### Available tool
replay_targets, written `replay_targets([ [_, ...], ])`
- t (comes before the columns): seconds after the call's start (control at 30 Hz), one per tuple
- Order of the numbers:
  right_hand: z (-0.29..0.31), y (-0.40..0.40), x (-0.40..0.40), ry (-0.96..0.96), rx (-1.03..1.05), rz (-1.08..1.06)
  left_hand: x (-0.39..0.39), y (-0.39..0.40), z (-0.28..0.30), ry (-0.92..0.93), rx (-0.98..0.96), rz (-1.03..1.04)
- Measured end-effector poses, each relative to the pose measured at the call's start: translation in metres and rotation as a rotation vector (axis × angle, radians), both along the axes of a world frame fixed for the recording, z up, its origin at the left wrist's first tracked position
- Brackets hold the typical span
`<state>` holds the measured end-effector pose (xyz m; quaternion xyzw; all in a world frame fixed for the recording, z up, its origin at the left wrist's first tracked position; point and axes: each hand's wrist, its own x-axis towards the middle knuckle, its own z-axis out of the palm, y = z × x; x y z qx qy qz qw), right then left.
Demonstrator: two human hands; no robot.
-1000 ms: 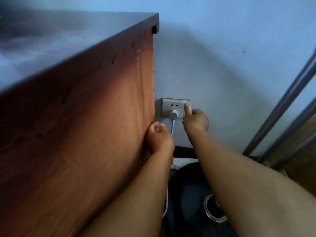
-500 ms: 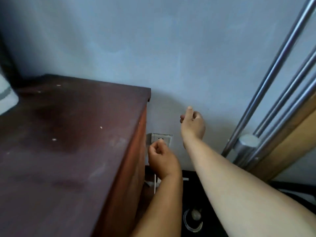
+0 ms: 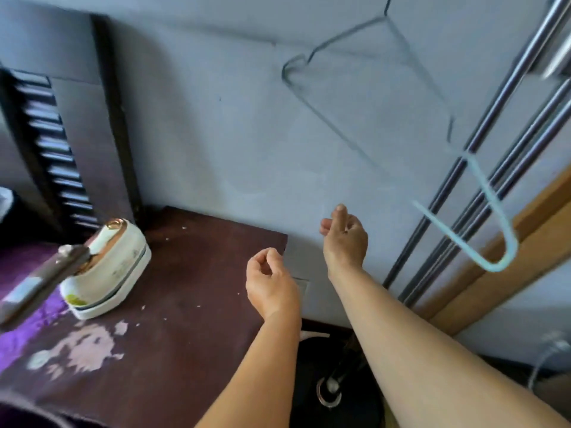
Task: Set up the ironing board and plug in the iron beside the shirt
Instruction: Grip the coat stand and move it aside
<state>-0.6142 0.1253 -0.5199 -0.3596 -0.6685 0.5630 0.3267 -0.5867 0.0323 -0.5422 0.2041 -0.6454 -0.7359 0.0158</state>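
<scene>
A cream-white iron [image 3: 115, 271] sits on the dark wooden table [image 3: 191, 304] at the left, next to purple cloth [image 3: 17, 333]. My left hand [image 3: 269, 284] hovers over the table's right edge, fingers loosely curled and holding nothing. My right hand [image 3: 345, 239] is raised in front of the blue wall, index finger up and the other fingers curled, also empty. A sliver of the wall socket [image 3: 304, 285] shows behind my left hand. The plug and cord are hidden.
A thin wire hanger [image 3: 370, 97] hangs on the wall at the upper right. Slanted metal poles [image 3: 472, 193] and a wooden frame [image 3: 525, 251] stand at the right. A blurred brown bar [image 3: 40, 282] crosses before the iron. A black object with a metal ring [image 3: 330, 393] lies on the floor.
Both hands have come up and away from the wall socket, leaving the plug. The view has lifted from the table's side to its top, bringing the iron and hanger into sight.
</scene>
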Motion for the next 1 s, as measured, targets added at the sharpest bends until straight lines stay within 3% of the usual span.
replay_targets([
  [0.43, 0.152, -0.091, 0.048, -0.042, -0.084, 0.147, 0.018, -0.071, 0.2, 0.132, -0.005, -0.041],
  [0.77, 0.281, -0.114, 0.075, 0.174, 0.001, 0.132, 0.028, -0.088, 0.31, 0.294, 0.08, -0.155],
  [1.0, 0.329, -0.098, 0.116, 0.378, 0.133, -0.018, 0.046, -0.071, 0.358, 0.396, 0.159, -0.291],
])
